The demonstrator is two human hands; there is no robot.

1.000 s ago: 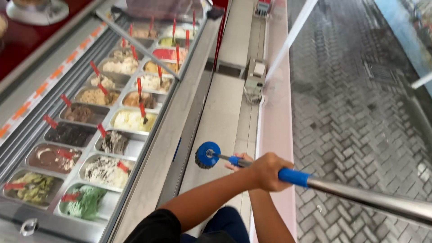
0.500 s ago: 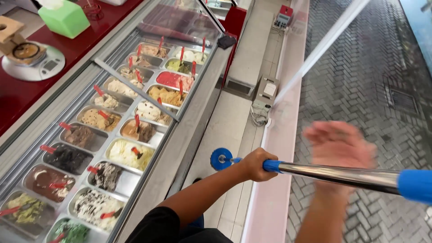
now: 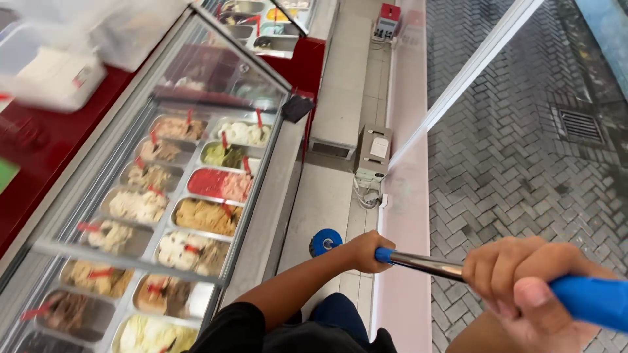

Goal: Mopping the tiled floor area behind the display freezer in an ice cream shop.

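Your left hand [image 3: 363,252] is closed around the metal pole [image 3: 425,265] near its blue end cap [image 3: 325,241]. Your right hand [image 3: 523,278] is fisted round the same pole at the blue grip [image 3: 589,302], close to the camera. The pole runs level across your body, above the steel bench [image 3: 327,202] beside the ice-cream display case [image 3: 176,216]. Risk: a swing leftward could knock the cap end into the case's glass lid; a swing forward could reach the small printer box [image 3: 374,153].
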